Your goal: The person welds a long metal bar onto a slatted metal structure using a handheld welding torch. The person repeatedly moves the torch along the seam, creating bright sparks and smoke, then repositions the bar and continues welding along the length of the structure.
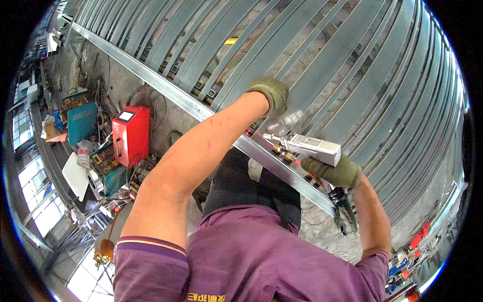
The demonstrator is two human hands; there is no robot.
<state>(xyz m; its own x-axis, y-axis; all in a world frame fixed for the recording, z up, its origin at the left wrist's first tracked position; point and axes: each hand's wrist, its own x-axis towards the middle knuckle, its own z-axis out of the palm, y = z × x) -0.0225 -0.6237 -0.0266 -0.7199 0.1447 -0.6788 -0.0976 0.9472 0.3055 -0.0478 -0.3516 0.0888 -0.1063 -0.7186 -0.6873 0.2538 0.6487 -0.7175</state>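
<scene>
right hand (pixel 336 172), gloved, is wrapped tight round the silver handheld welding gun (pixel 308 146), nozzle right at the long steel rail (pixel 211 118). gloved left hand (pixel 271 94) presses closed on a flat steel strip (pixel 322 80). i'd brace that strip firm and keep the tip steady. no containers i can make out.

we see one screen: a small pale rectangular display (pixel 125 116) on top of the red boxy machine (pixel 131 134), near its upper edge.
</scene>
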